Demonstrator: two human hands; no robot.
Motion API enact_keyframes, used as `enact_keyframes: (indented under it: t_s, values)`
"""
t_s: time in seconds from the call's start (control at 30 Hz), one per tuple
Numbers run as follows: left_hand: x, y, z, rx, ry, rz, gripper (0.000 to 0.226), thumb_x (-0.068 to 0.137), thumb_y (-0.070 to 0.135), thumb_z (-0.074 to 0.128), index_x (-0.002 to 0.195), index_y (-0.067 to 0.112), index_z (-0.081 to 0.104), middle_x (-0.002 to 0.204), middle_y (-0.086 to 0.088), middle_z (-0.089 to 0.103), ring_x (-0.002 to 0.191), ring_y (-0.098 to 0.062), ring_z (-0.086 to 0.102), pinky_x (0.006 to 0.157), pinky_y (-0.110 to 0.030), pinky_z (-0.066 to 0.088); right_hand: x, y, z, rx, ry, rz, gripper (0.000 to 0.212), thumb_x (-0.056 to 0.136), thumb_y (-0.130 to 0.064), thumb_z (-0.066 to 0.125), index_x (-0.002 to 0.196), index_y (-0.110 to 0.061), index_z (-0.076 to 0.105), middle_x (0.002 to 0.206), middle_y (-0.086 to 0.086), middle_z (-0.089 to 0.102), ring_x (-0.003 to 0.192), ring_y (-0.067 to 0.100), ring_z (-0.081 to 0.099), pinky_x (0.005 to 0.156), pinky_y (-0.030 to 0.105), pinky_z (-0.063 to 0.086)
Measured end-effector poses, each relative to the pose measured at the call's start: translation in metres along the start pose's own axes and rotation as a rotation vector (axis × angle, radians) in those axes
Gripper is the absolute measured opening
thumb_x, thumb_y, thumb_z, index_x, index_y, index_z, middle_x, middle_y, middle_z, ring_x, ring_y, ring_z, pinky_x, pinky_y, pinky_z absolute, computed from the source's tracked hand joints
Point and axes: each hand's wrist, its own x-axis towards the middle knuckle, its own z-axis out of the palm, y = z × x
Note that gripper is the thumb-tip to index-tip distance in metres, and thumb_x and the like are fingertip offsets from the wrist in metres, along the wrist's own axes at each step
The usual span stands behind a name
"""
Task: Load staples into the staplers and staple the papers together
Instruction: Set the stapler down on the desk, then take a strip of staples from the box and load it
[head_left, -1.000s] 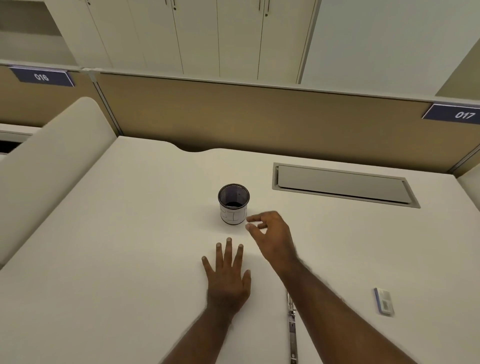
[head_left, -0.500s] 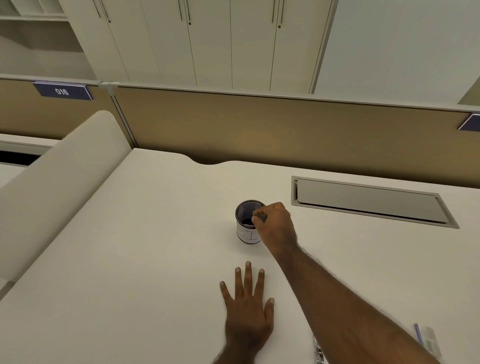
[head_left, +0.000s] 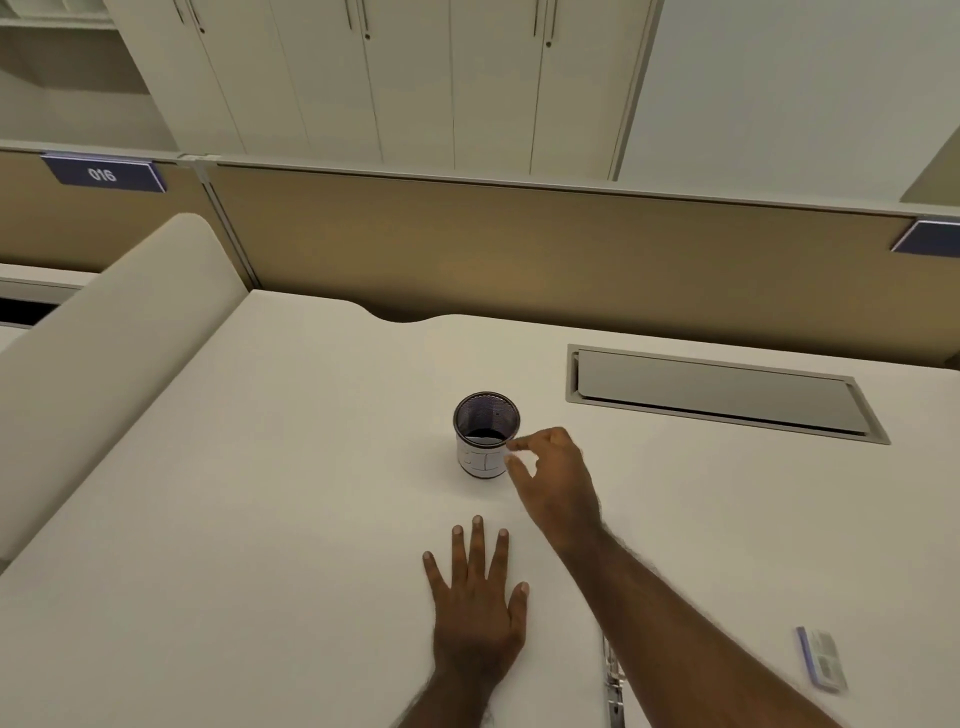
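A dark mesh cup (head_left: 485, 434) with a white label stands upright in the middle of the white desk (head_left: 260, 519); its inside looks dark and I see nothing sticking out. My right hand (head_left: 558, 483) hovers just right of the cup, thumb and forefinger slightly apart beside the rim, with nothing visible between them. My left hand (head_left: 478, 608) lies flat on the desk in front of the cup, fingers spread. A small blue-and-white staple box (head_left: 822, 660) lies at the lower right. A thin metal part (head_left: 613, 680), possibly a stapler, shows from under my right forearm.
A grey cable hatch (head_left: 722, 392) is set into the desk at the back right. A tan partition (head_left: 519, 249) runs along the far edge, with cupboards behind it. A padded cream divider (head_left: 104, 353) borders the desk on the left.
My right hand reached to the cup's rim half a second ago and has now drawn back slightly to its right side, fingers loosened. The left hand stays flat.
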Motion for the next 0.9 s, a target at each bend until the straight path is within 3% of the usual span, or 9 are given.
enact_keyframes:
  t_s: [0.07,0.17,0.27,0.37,0.47,0.6,0.9]
  values:
    - [-0.004,0.001,-0.003,-0.005,0.004,-0.017,0.069,0.097,0.053,0.005,0.146,0.02,0.042,0.155,-0.012,0.032,0.142,-0.038,0.031,0.108,-0.065,0.018,-0.026,0.013,-0.006,-0.072,-0.035,-0.022,0.024,0.089,-0.036,0.06,0.111,-0.028,0.067,0.114,-0.01,0.056,0.109,0.012,0.055,0.09,0.028,0.05]
    - [-0.014,0.009,-0.007,-0.008,0.008,-0.036,0.074,0.096,0.053,-0.001,0.145,0.019,0.043,0.154,-0.013,0.033,0.141,-0.039,0.032,0.11,-0.063,0.01,-0.077,0.04,-0.017,-0.235,-0.112,-0.043,0.045,0.092,-0.048,0.049,0.135,-0.035,0.049,0.14,-0.011,0.048,0.129,0.013,0.045,0.106,0.026,0.033]
    - [-0.03,0.022,-0.007,-0.012,0.002,-0.002,0.076,0.096,0.054,-0.003,0.145,0.019,0.043,0.155,-0.013,0.031,0.142,-0.04,0.03,0.111,-0.063,0.009,-0.13,0.07,-0.032,-0.339,-0.193,-0.021,0.066,0.092,-0.055,0.039,0.15,-0.047,0.008,0.159,-0.015,0.02,0.148,0.008,0.013,0.114,0.026,0.007]
    - [-0.05,0.04,-0.006,-0.003,-0.014,0.031,0.075,0.096,0.053,-0.001,0.144,0.017,0.044,0.153,-0.015,0.035,0.14,-0.04,0.034,0.108,-0.069,0.021,-0.169,0.099,-0.056,-0.453,-0.156,-0.019,0.07,0.092,-0.06,0.031,0.147,-0.05,-0.012,0.162,-0.015,-0.006,0.148,0.008,-0.016,0.121,0.041,0.0]
    - [-0.069,0.065,-0.004,-0.005,-0.022,0.07,0.071,0.097,0.051,0.002,0.144,0.018,0.044,0.154,-0.015,0.035,0.14,-0.04,0.033,0.106,-0.07,0.026,-0.193,0.124,-0.092,-0.584,-0.039,0.043,0.068,0.094,-0.062,0.023,0.152,-0.039,-0.005,0.163,-0.003,-0.009,0.15,0.021,-0.011,0.12,0.052,0.006]
    - [-0.086,0.099,0.003,-0.012,-0.025,0.12,0.062,0.094,0.046,0.025,0.148,0.02,0.037,0.158,-0.012,0.027,0.144,-0.038,0.026,0.107,-0.07,0.024,-0.208,0.157,-0.138,-0.736,0.097,0.168,0.067,0.095,-0.055,0.031,0.152,-0.019,0.025,0.159,0.019,0.019,0.145,0.037,0.023,0.109,0.06,0.031]
    - [-0.08,0.153,0.003,0.068,0.013,0.256,0.064,0.095,0.05,0.03,0.153,0.024,0.025,0.162,-0.012,0.017,0.148,-0.036,0.016,0.111,-0.07,0.011,-0.212,0.196,-0.189,-0.803,0.061,0.262,0.073,0.097,-0.055,0.002,0.144,-0.017,0.044,0.151,0.022,0.037,0.137,0.041,0.04,0.102,0.062,0.038]
